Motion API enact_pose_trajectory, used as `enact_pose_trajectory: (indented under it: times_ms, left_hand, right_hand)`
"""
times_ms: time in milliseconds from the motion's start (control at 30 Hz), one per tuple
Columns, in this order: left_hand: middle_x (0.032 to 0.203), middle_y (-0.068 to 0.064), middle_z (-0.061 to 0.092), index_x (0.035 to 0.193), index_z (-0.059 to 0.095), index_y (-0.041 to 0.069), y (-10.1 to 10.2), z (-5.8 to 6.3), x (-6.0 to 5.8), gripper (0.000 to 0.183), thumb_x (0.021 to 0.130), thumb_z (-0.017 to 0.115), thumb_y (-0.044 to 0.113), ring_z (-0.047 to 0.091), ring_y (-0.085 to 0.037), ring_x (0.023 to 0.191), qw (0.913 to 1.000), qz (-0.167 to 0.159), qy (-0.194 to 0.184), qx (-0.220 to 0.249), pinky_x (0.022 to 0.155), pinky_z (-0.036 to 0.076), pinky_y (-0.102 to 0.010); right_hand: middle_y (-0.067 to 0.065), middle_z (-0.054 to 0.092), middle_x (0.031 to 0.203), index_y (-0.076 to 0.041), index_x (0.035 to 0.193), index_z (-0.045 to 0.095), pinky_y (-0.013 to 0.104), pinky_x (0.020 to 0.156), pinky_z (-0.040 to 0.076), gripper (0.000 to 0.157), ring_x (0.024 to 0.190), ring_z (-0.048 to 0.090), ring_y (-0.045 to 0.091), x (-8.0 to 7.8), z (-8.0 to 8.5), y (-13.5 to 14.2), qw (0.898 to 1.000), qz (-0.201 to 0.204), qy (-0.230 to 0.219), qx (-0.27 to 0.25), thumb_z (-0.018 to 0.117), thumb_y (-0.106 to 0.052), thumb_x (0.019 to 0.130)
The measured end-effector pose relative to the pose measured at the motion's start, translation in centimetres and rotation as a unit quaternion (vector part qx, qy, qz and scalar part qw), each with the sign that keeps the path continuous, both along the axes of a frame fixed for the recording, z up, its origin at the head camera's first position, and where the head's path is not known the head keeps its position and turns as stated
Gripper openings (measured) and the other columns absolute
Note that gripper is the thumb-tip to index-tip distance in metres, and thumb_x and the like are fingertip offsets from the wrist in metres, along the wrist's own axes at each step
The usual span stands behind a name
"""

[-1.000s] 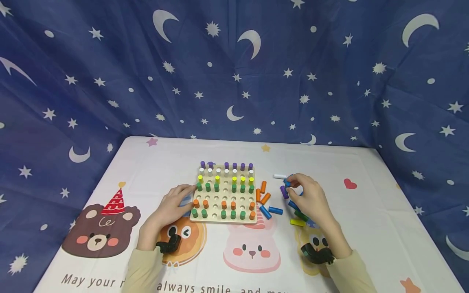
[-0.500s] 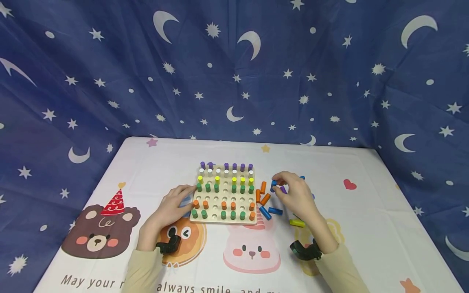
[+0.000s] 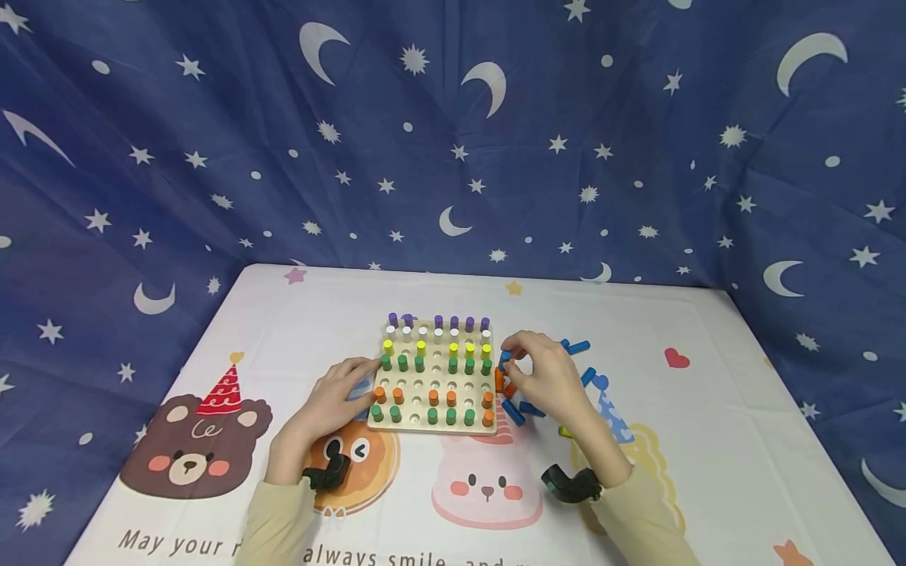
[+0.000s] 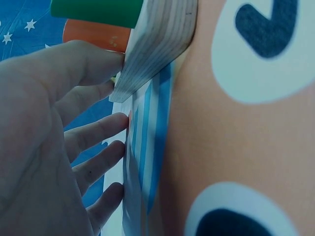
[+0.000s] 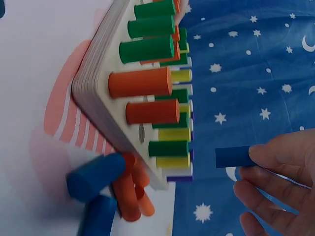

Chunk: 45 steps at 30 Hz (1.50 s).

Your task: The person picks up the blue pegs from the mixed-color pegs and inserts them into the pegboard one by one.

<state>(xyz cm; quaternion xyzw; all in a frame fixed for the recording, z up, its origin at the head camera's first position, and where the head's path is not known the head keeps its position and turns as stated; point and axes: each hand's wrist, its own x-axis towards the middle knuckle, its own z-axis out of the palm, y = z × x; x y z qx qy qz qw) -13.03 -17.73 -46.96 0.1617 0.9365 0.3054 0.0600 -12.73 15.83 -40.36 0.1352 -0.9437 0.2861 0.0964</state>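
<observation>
While only head view shows whole board (image 3: 433,429), left grip (image 3: 336,397) spread alongside, right grip (image 3: 549,376) pinches blue peg (image 5: 231,157).

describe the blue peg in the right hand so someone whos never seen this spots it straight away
On the white cartoon-print tablecloth lies a square wooden pegboard. Just beyond its right edge, the person's right hand pinches the blue peg at one end. Other blue pegs lie loose on the cloth; only this one is held up by fingertips.
</observation>
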Motion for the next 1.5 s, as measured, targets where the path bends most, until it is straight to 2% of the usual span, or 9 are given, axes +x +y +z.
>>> enact_pose_trajectory:
  times_ms: [400,833,1133,1500]
  left_hand:
    - [0.142,-0.013,0.046,0.145,0.044,0.014,0.0,0.0,0.0,0.056,0.092,0.058,0.022,0.037,-0.037,0.134,1.0000,-0.002,-0.004,0.001,0.107,0.028,-0.065]
    - [0.142,-0.013,0.046,0.145,0.044,0.013,0.0,0.2,0.0,0.056,0.092,0.059,0.022,0.037,-0.038,0.134,1.0000,-0.004,-0.005,0.000,0.107,0.028,-0.065]
    - [0.142,-0.013,0.046,0.145,0.044,0.013,0.0,0.1,-0.1,0.056,0.092,0.058,0.022,0.038,-0.037,0.134,1.0000,-0.003,-0.002,0.001,0.106,0.028,-0.065]
    - [0.141,-0.013,0.047,0.145,0.044,0.012,0.0,0.2,0.1,0.056,0.092,0.058,0.021,0.038,-0.038,0.134,1.0000,-0.004,-0.003,0.003,0.106,0.028,-0.065]
  right_hand:
    - [0.002,0.069,0.092,-0.013,0.102,0.067,0.037,0.079,0.052,0.024,0.089,0.063,0.021,-0.3,-0.2,-2.6,0.999,0.032,-0.010,-0.002,0.075,-0.009,0.080]
    - [-0.001,0.068,0.089,-0.013,0.101,0.068,0.036,0.084,0.048,0.023,0.086,0.062,0.021,-0.7,0.0,-5.1,0.998,0.065,-0.012,-0.004,0.074,-0.008,0.080]
    - [-0.001,0.070,0.092,-0.013,0.101,0.068,0.035,0.085,0.048,0.020,0.087,0.063,0.015,-1.1,0.5,-6.7,0.995,0.103,-0.010,0.008,0.072,-0.010,0.082]
    - [-0.004,0.070,0.091,-0.013,0.101,0.068,0.035,0.086,0.046,0.018,0.085,0.062,0.015,-1.5,0.6,-8.5,0.991,0.132,-0.005,0.038,0.071,-0.012,0.083]
